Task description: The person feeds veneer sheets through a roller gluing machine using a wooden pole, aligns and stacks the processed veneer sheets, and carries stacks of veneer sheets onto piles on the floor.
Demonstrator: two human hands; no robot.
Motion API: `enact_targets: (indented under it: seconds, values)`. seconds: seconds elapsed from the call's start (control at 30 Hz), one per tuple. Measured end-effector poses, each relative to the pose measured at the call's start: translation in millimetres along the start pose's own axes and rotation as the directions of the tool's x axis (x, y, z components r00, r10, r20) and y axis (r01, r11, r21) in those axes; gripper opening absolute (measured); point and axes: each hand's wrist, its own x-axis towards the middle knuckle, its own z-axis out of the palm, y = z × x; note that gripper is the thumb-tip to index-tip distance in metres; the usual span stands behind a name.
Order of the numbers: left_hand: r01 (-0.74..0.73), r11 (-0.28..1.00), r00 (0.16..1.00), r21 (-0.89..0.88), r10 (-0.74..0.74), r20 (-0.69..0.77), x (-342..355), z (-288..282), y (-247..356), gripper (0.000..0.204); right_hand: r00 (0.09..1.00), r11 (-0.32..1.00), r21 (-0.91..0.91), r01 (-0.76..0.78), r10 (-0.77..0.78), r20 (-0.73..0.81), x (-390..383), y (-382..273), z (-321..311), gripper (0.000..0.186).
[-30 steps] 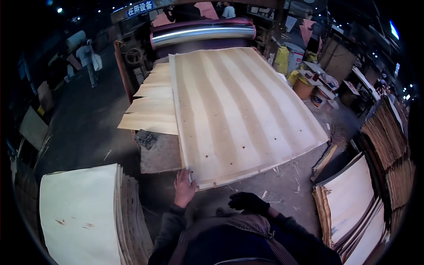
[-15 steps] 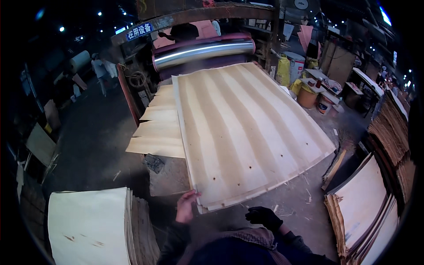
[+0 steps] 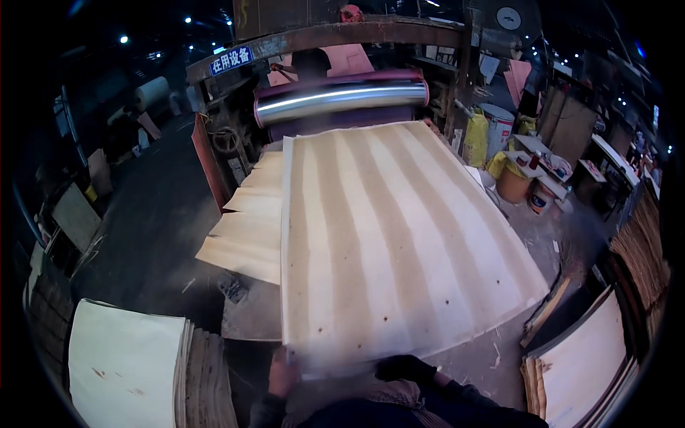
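A large striped wood veneer sheet, pale with tan bands, lies across the stack in front of me. My bare left hand is closed on its near left corner. Beside the sheet's near edge, right of centre, is my right hand in a black glove; its fingers are too dark and blurred to read. Beyond the sheet's far end stands a machine with a shiny metal roller. Paler veneer pieces with ragged ends stick out from the left side.
A stack of white sheets stands at the near left, another stack at the near right. Buckets and a yellow bag are at the right. Behind the roller is a person in dark clothing. Wood scraps litter the floor.
The striped sheet's near edge has come closer to me, with my left hand at its corner. My right hand has shifted left, up to the edge. The view has turned slightly.
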Motion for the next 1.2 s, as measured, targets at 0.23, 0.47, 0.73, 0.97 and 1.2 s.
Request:
enact_targets:
  seconds: [0.23, 0.47, 0.73, 0.97, 1.2]
  values:
    - [0.155, 0.987, 0.982, -0.037, -0.158, -0.102, 10, 26, 4, 0.038, 0.973, 0.942, -0.304, 0.139, -0.071, 0.222, 1, 24, -71, 0.034]
    - [0.398, 0.677, 0.904, -0.618, -0.403, 0.141, 14, 1, 20, 0.026, 0.947, 0.947, -0.171, 0.273, -0.233, 0.22, 25, 71, -55, 0.03]
    - [0.4, 0.398, 0.87, -0.826, -0.447, 0.206, 13, -14, 34, 0.03, 0.93, 0.673, -0.695, 0.252, -0.368, -0.02, -7, -8, -25, 0.027]
    - [0.4, 0.434, 0.893, -0.807, -0.383, 0.237, 12, -20, 25, 0.029, 0.977, 0.929, -0.354, 0.105, -0.162, -0.137, -27, -3, -10, 0.026]
    - [0.265, 0.47, 0.925, -0.842, -0.37, 0.085, 10, -18, 30, 0.026, 0.974, 0.955, 0.294, 0.027, 0.041, -0.222, -30, -19, 9, 0.032]
